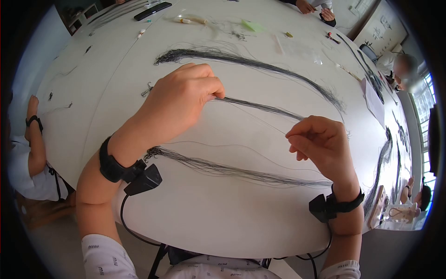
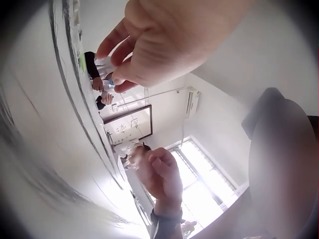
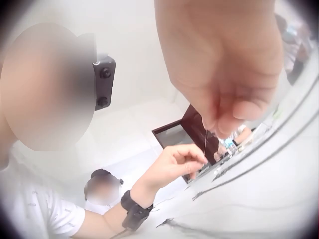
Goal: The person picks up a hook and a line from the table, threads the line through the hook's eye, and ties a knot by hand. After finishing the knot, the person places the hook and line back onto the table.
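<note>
My left hand [image 1: 183, 95] pinches one end of a single fine strand [image 1: 260, 122] between thumb and fingertips. The other end is pinched by my right hand [image 1: 320, 142], so the strand runs almost straight between the two hands, above the table [image 1: 223, 223]. In the right wrist view the same strand [image 3: 206, 142] shows as a thin light line. A narrow bundle of dark hair-like strands [image 1: 265, 107] lies behind, its middle hidden by my left hand. Nearer me lies a looser bundle [image 1: 223, 172] with curled ends at its left.
A thicker dark bundle [image 1: 241, 60] lies farther back. Beyond it are a green slip [image 1: 252, 25], a black phone-like object [image 1: 152, 11] and red-handled pliers [image 1: 332, 38]. White paper [image 1: 373, 102] and a clear box [image 1: 402, 214] are at the right. Other people sit around the table.
</note>
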Demonstrator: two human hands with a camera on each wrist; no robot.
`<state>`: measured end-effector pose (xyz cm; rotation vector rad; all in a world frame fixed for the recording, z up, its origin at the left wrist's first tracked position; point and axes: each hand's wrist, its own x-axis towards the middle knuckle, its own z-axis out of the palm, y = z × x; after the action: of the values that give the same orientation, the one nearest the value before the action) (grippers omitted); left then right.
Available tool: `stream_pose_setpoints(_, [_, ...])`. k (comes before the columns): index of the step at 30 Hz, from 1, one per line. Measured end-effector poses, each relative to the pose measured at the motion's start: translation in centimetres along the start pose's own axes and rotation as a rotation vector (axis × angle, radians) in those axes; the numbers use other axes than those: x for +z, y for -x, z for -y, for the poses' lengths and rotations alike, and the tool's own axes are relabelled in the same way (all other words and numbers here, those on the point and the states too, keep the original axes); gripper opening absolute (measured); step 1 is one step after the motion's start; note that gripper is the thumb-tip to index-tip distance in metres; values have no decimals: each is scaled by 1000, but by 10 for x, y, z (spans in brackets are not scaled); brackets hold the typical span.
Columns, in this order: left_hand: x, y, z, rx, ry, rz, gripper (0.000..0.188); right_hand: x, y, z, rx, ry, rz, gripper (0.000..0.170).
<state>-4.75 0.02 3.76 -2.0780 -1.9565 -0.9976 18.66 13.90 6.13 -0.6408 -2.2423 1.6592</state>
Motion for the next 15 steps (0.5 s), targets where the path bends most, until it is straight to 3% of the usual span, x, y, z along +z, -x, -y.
stream_pose_setpoints(1, [-5,0,4,-11,-36,64,7,-5,2,3,-5,-1,7,3])
stream_pose_setpoints(5, [-20,8,18,-10,-190,201,6,-28,9,11,83,431,1,3])
stream_pose_setpoints(9, [-31,30,26,-128,-167,377,5,-56,16,7,218,755,90,3])
stream_pose_setpoints(13, [-40,51,32,-245,-50,536,5,-93,26,-18,259,899,56,5])
stream_pose_setpoints(15, [-45,55,28,-291,10,553,4,-108,32,-24,429,1021,49,5])
